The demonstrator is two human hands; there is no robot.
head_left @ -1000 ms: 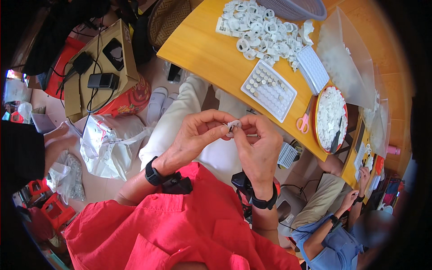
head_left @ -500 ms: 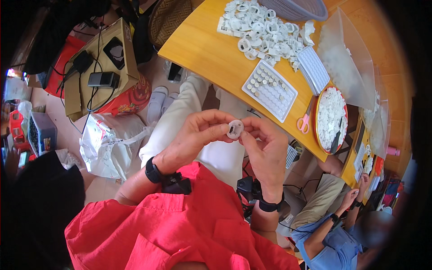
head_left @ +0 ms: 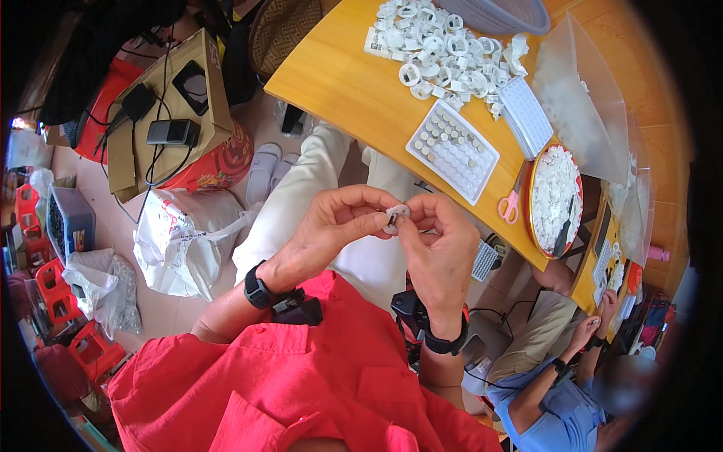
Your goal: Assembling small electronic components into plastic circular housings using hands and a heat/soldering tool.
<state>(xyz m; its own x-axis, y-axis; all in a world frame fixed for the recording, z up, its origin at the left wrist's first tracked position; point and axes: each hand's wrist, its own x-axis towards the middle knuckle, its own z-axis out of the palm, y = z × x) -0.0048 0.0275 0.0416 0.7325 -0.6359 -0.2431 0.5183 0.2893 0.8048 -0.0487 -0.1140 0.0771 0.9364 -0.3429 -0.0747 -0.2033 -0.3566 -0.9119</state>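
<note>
Head view | left hand (head_left: pixel 331 230) and right hand (head_left: pixel 437 248) meet above the lap, fingertips of both pinched shut on one small white plastic ring part (head_left: pixel 397 216) between them | smooth round white pieces (head_left: pixel 433 41) heaped at yellow wooden table's (head_left: pixel 339 83) far edge, white grid tray (head_left: pixel 452 151) near its front edge

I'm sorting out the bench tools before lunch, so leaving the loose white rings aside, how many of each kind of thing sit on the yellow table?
White grid trays: 2, one part-filled, one empty
Round red-rimmed tray of white pieces: 1
Pink-handled scissors: 1
Grey basket: 1
Total: 5
Both hands hold one white ring above the lap.
</note>
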